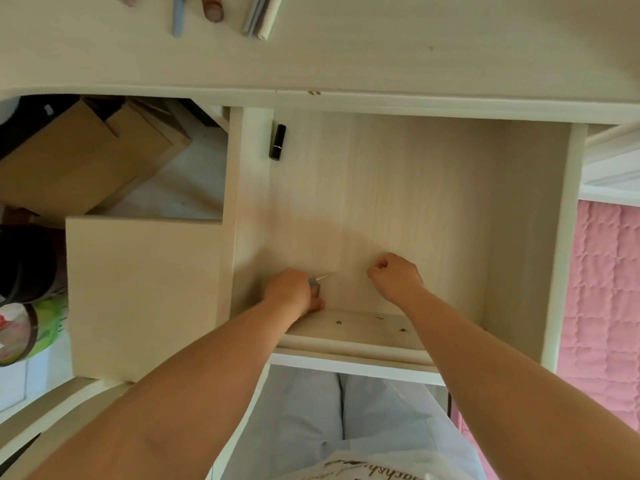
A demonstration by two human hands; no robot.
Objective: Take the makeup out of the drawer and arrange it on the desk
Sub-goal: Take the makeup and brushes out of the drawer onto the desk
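Pale wood drawer (398, 188) pulled open, almost bare. Left hand (291, 292) at near left corner, fingers curled round small makeup item (314, 284), thin tip poking out right; exact kind hard to tell. Right hand (396, 277) near front wall, fingers curled into loose fist, holding anything or not: cannot tell. Black lipstick (277, 142) lying far left against side wall, well apart from both hands. Several makeup pieces (214, 8) already on desk (415, 46) at far edge. Risk: small item probably slipping from partial grip on lift, or thin tip catching front wall. Lipstick likely rolling if drawer jolted; easy to overlook in far corner.
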